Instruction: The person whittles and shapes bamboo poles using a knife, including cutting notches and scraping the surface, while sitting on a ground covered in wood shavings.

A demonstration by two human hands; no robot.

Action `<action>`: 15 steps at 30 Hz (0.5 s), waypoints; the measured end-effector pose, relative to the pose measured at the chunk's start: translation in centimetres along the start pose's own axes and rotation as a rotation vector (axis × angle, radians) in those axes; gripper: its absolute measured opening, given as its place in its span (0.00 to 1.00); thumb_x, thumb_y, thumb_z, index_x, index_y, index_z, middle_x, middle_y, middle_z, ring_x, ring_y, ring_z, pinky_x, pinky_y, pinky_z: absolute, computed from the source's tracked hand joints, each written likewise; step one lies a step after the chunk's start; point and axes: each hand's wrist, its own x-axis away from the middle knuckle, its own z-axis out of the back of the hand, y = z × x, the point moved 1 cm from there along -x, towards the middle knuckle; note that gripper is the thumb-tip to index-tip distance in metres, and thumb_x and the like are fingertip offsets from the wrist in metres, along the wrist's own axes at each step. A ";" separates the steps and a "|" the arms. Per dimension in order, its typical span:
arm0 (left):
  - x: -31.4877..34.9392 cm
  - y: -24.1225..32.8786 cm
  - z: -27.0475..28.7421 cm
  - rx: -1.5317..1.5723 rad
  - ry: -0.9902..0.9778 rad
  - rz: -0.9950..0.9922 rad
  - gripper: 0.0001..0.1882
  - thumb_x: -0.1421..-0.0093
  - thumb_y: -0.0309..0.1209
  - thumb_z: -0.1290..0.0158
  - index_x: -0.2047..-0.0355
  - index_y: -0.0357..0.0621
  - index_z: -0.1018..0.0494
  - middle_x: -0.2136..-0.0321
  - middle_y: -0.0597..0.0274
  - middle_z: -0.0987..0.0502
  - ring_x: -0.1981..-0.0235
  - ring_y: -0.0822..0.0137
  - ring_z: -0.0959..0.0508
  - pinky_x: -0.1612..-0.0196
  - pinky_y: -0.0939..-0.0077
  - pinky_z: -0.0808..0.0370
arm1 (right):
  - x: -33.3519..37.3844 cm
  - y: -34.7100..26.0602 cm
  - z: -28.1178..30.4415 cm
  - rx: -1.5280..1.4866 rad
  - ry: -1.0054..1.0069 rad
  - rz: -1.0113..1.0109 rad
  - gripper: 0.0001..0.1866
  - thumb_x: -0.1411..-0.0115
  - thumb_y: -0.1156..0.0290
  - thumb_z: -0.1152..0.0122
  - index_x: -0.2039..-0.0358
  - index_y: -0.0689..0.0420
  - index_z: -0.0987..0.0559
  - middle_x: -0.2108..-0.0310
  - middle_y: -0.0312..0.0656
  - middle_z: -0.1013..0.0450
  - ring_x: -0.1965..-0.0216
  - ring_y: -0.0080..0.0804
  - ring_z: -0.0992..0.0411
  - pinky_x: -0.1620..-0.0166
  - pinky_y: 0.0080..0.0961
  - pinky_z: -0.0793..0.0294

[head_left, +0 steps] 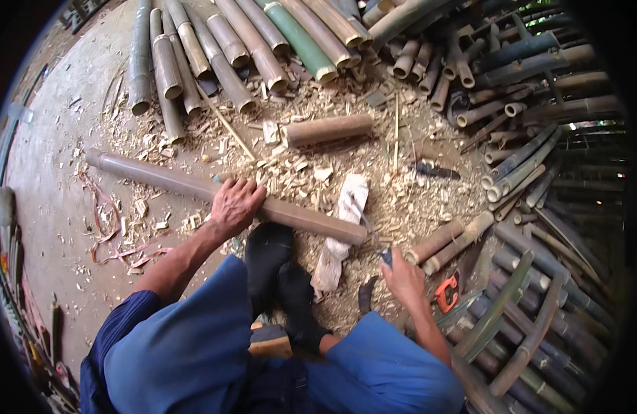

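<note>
My left hand (237, 205) is wrapped over the top of a long brown bamboo pole (301, 216), which slants from the far left down to the middle. Close to the pole's right end, my right hand (405, 279) is closed round the dark handle of a knife (386, 257). A thin pale strip by the pole's end seems to be its blade, though it is hard to make out. Beneath that end lies a whitish block (354, 193). My feet, in black footwear (269, 259), are just below the pole.
Cut bamboo poles (256, 52) fan out at the back, with more stacked at right. A short bamboo piece (329, 130) lies among wood chips (291, 169). An orange-handled tool (446, 294) and a dark curved blade (366, 295) lie near my right hand. Pink strips (115, 214) lie at left.
</note>
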 end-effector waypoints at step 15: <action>4.7 -17.2 -1.2 1.354 0.780 1.795 0.37 0.51 0.41 0.27 0.46 0.40 0.33 0.58 0.56 0.23 0.63 0.60 0.22 0.66 0.54 0.24 | 13.4 -0.9 -8.7 -0.847 0.532 -0.430 0.18 0.30 0.59 0.43 0.47 0.58 0.28 0.65 0.54 0.22 0.62 0.58 0.23 0.58 0.48 0.26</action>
